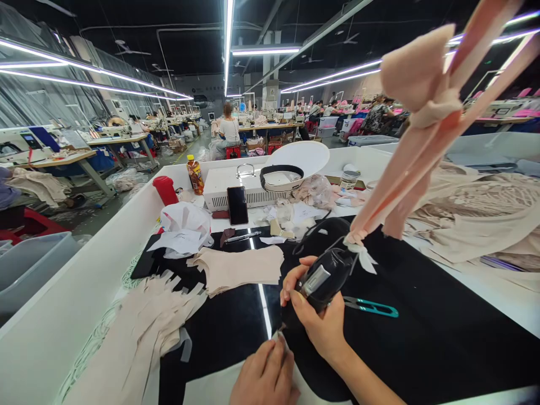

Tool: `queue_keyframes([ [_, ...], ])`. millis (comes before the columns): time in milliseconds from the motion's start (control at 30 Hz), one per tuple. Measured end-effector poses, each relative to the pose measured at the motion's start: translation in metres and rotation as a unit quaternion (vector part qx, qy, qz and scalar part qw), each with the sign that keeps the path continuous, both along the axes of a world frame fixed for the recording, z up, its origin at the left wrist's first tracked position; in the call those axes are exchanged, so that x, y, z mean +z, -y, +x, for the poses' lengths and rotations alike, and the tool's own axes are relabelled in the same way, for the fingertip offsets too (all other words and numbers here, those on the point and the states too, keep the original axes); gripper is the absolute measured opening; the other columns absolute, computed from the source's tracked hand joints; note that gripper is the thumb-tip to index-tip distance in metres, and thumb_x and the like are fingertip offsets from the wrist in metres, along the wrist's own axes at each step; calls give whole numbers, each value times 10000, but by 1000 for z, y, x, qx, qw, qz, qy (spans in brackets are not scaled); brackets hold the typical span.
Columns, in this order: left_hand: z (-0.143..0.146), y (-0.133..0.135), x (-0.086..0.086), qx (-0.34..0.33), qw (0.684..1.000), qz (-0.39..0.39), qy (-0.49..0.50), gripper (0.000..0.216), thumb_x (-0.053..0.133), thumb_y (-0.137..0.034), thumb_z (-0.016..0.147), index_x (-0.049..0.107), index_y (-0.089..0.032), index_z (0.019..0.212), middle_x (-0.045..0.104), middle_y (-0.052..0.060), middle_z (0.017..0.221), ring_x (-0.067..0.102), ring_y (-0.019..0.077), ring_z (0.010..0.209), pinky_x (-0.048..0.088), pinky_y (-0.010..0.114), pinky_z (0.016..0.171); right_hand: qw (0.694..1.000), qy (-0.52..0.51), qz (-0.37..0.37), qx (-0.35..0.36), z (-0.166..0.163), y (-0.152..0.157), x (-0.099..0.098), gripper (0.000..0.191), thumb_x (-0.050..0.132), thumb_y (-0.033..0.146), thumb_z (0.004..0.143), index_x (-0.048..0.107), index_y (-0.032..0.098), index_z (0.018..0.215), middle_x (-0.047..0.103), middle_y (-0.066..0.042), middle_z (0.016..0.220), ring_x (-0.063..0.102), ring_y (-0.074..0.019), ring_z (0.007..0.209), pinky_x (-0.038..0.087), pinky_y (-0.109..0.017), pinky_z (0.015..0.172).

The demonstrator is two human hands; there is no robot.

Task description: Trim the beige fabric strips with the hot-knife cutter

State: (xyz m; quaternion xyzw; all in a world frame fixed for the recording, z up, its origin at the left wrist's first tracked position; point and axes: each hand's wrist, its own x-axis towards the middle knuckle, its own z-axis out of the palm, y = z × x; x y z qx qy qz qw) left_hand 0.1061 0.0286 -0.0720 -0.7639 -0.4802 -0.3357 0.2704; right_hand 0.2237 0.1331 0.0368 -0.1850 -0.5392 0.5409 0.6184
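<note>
My right hand (323,329) is wrapped round a black hand-held tagging tool (327,275) with a metal plate on its side, just above the black table mat (422,337). The tool's tip meets the lower end of a bundle of pink fabric strips (405,169), which rises to the upper right to a knotted end. My left hand (264,374) rests low at the front edge, fingers together and flat on the mat beside a white sheet, with nothing seen in it. Teal thread snips (371,307) lie just right of my right hand.
Beige cut pieces lie stacked at centre (238,270) and front left (139,332). Further back are a phone (237,205), a white box unit (230,188), an orange bottle (194,174), a red cup (165,190) and crumpled paper (184,228). Beige garments (476,214) pile at right. A white wall (63,315) bounds the left.
</note>
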Motion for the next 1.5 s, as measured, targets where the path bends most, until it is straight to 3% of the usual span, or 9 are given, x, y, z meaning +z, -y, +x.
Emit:
queue_keyframes([
  [367,-4,8,-22,4,996,-79,-49,329,514,-366,1066,695,-158,1246,746,74,1268,686,201,1138,589,278,819,1000,-7,10,26,-4,5,-2,360,691,165,970,534,336,1244,639,50,858,640,-111,642,564,-263,620],
  [567,-4,6,-3,-6,997,-74,-16,345,412,-318,1098,715,-178,1185,770,62,1197,714,197,1054,569,292,748,1000,-24,8,12,-4,5,7,396,784,225,893,542,331,1189,630,44,916,631,-121,652,576,-279,595],
  [733,-26,-2,12,47,995,-92,5,462,267,-309,1145,714,-195,1168,754,68,1234,707,222,1087,566,348,787,990,97,16,-105,14,-2,20,386,863,277,800,594,276,1078,682,23,865,654,-164,708,574,-321,683],
  [833,-45,-7,21,60,986,-154,-28,399,317,-317,1146,666,-197,1298,705,66,1345,679,230,1187,573,362,902,975,173,-13,-135,28,-5,27,439,874,316,787,618,262,1140,703,5,868,652,-176,727,559,-315,685],
  [933,-53,-7,31,64,987,-147,-21,347,379,-293,1135,642,-195,1340,663,75,1407,646,246,1258,565,405,1001,985,119,-14,-121,39,-1,30,442,811,285,856,570,300,1227,690,22,883,662,-161,719,574,-303,695],
  [1067,-39,-1,42,6,990,-141,9,297,392,-215,1125,653,-167,1260,727,83,1223,684,219,1167,583,376,992,994,64,3,-87,52,15,24,533,842,226,842,545,332,1272,674,27,890,661,-143,684,589,-274,640],
  [1200,-17,3,51,-89,983,-159,14,212,445,-123,1085,656,-152,1077,723,50,948,717,196,897,612,334,812,998,40,12,-41,57,28,16,521,828,229,874,539,334,1295,649,19,909,660,-138,695,606,-284,645],
  [1300,-7,1,55,-103,984,-149,6,230,427,-90,1071,642,-149,1016,699,40,854,704,205,798,597,335,718,999,19,14,-35,53,30,14,459,799,275,911,549,337,1290,644,19,901,643,-127,688,600,-270,636],
  [1500,-3,-4,53,-96,985,-144,-13,308,344,-77,1082,634,-161,1025,697,41,853,708,208,799,583,323,715,999,-5,14,-38,44,28,11,420,794,299,915,572,339,1268,654,15,885,642,-123,678,594,-247,618],
])
